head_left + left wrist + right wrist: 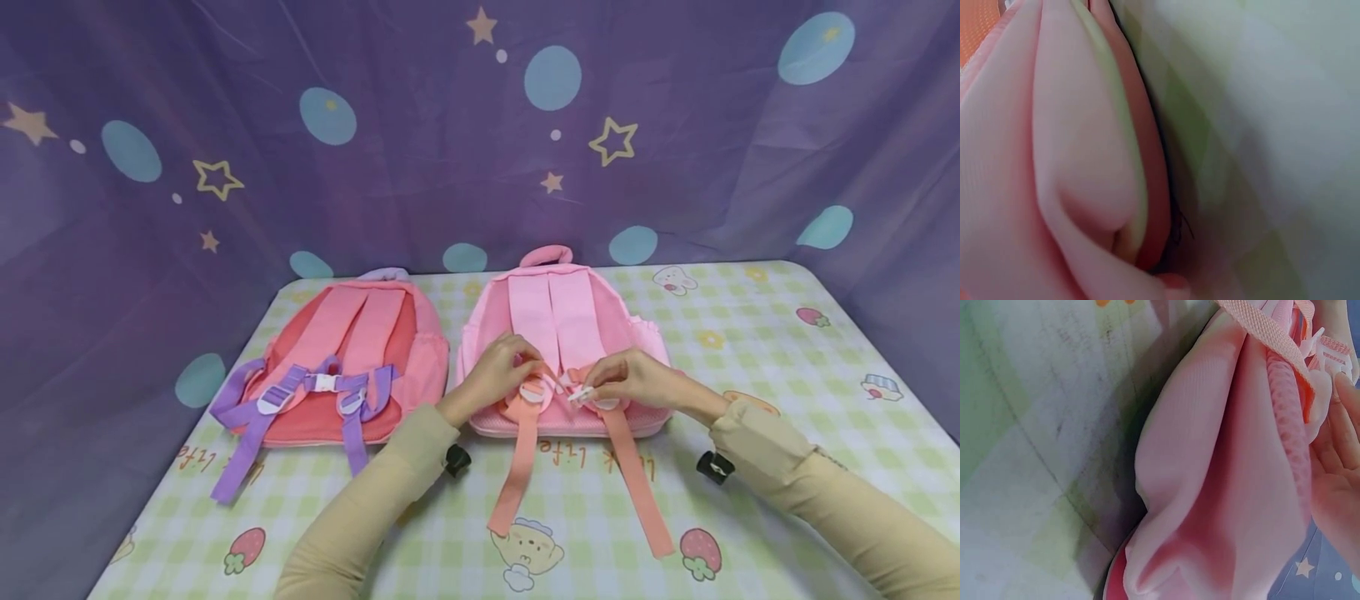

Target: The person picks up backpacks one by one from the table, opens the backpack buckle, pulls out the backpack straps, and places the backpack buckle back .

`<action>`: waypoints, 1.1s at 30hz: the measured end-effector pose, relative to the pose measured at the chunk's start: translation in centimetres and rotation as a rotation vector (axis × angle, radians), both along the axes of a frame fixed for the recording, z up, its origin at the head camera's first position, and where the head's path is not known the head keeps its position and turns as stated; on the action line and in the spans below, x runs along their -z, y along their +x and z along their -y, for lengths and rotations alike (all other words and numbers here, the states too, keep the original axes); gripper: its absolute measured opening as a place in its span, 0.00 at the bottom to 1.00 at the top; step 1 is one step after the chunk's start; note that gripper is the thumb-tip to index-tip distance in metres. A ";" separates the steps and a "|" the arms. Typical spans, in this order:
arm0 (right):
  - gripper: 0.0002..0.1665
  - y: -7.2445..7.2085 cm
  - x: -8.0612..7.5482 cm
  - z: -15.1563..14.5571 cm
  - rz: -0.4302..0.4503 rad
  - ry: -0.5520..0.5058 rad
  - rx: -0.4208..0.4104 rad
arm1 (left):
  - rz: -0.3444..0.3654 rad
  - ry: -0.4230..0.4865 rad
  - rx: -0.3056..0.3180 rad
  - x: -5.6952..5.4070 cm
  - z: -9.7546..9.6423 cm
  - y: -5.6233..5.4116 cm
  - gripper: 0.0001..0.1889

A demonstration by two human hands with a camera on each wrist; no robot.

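Observation:
A pink backpack (615,321) lies with its strap side up on the table, its base toward me. My right hand (633,379) pinches a white buckle half (580,395) above the lower part of the pack; in the right wrist view this buckle piece (1333,356) sits at the fingertips. Facing it, my left hand (506,367) pinches the end of the short orange strap by the left white adjuster (532,390). The two hands' pieces are close together. Two orange strap tails (515,487) hang toward me. In the left wrist view the pack's pink fabric (1085,137) hides the fingers.
To the left lies a coral backpack (431,367) with purple straps (255,437), joined across by a white buckle (325,382). Both packs rest on a green checked tablecloth (787,400). A purple curtain (420,167) with stars hangs behind.

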State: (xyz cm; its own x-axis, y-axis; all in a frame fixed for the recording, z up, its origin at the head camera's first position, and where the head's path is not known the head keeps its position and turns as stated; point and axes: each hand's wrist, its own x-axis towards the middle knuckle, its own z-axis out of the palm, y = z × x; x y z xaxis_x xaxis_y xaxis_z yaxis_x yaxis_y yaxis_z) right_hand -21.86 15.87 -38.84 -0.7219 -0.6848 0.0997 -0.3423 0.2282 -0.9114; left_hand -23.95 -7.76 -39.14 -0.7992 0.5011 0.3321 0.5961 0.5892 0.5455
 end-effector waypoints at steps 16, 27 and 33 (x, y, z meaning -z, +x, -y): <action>0.09 1.6 0.0 0.1 -0.276 0.159 0.145 | -0.044 -0.040 0.069 0.2 1.8 0.9 0.06; 0.17 2.5 -0.1 -1.7 -0.363 0.220 0.218 | -0.040 -0.080 0.114 -0.1 4.0 3.0 0.16; 0.23 2.7 -0.4 -3.6 -0.397 0.243 0.209 | -0.086 -0.114 0.111 -0.3 5.6 3.9 0.16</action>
State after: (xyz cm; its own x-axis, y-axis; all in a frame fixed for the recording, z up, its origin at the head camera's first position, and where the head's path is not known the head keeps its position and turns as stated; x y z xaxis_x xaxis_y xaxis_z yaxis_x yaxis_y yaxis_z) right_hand -19.14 19.49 -38.47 -0.7848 -0.5670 0.2502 -0.5760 0.5183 -0.6322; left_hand -20.10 -13.39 -38.82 -0.7076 0.6232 0.3332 0.7028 0.5717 0.4233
